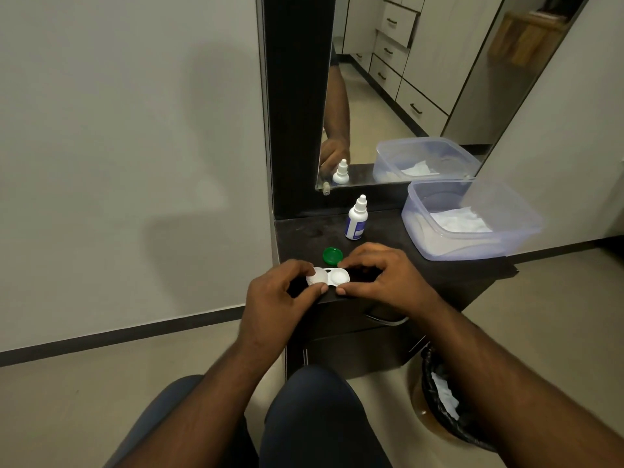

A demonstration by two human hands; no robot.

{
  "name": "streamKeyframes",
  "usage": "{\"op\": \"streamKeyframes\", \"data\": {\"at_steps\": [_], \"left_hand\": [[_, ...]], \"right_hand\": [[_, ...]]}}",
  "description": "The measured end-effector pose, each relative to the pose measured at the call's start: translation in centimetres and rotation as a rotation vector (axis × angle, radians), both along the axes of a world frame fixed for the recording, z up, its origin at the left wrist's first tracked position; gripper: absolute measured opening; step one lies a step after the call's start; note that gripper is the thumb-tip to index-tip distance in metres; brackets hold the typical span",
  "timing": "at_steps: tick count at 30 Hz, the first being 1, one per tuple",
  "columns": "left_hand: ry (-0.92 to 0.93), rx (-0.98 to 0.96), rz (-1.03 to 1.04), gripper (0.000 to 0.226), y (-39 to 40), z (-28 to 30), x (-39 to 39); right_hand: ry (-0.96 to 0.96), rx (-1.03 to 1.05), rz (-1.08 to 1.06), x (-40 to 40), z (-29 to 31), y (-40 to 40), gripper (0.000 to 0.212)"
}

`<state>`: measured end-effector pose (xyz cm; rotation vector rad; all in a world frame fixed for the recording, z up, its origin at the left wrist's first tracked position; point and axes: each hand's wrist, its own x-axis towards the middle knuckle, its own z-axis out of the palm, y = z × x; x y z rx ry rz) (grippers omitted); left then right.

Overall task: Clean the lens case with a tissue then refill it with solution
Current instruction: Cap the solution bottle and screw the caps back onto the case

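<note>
The white lens case (338,277) lies at the front edge of a small dark table (439,275). Its right well is uncovered. My left hand (280,298) pinches the white cap (316,276) that sits over the left well. My right hand (385,278) steadies the case's right end with thumb and fingertips. A green cap (332,255) rests on the table just behind the case. The white solution bottle (356,218) stands upright further back, capped. Tissues (461,220) lie inside a clear plastic box (472,244) at the right.
A mirror (405,79) stands behind the table and reflects the bottle, the box and an arm. A bin with a black liner (449,407), holding a crumpled tissue, sits on the floor at lower right. A drawer handle (385,319) sits below the tabletop. My knees are beneath.
</note>
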<state>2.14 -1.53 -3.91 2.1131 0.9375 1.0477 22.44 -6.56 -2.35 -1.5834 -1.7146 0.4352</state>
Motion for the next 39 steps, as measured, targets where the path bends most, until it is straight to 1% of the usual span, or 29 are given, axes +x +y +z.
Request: {"op": "streamKeyframes", "data": {"at_steps": [3, 7, 14, 22, 27, 32, 36, 37, 39], "left_hand": [[0.028, 0.032, -0.011, 0.032, -0.2, -0.1, 0.1], [0.044, 0.056, -0.008, 0.028, -0.3, -0.1, 0.2], [0.082, 0.065, 0.028, 0.024, -0.3, -0.4, 0.6], [0.111, 0.094, 0.082, 0.027, -0.4, -1.2, 1.1], [0.111, 0.087, 0.051, 0.024, -0.5, -1.0, 1.0], [0.089, 0.099, -0.012, 0.034, 0.1, -0.3, -0.1], [0.083, 0.095, -0.052, 0.026, 0.9, 0.4, -0.6], [0.093, 0.083, -0.063, 0.03, 1.0, 0.6, -0.4], [0.183, 0.087, -0.07, 0.038, 1.0, 0.7, 0.3]], "right_hand": [[-0.01, -0.011, -0.007, 0.0, 0.0, 0.0, 0.035], [-0.037, -0.039, -0.01, 0.0, 0.0, 0.0, 0.034], [-0.016, -0.041, -0.014, 0.0, 0.3, -0.1, 0.031], [-0.015, -0.059, -0.007, 0.1, 0.1, 0.0, 0.03], [0.004, -0.056, 0.001, 0.1, 0.2, 0.0, 0.03], [0.009, -0.063, -0.007, 0.1, 0.3, 0.0, 0.029], [0.02, -0.063, 0.0, 0.0, 0.4, 0.0, 0.028], [0.016, -0.061, 0.003, 0.0, 0.4, 0.0, 0.028], [0.006, -0.067, 0.004, 0.1, 0.4, -0.1, 0.027]]}}
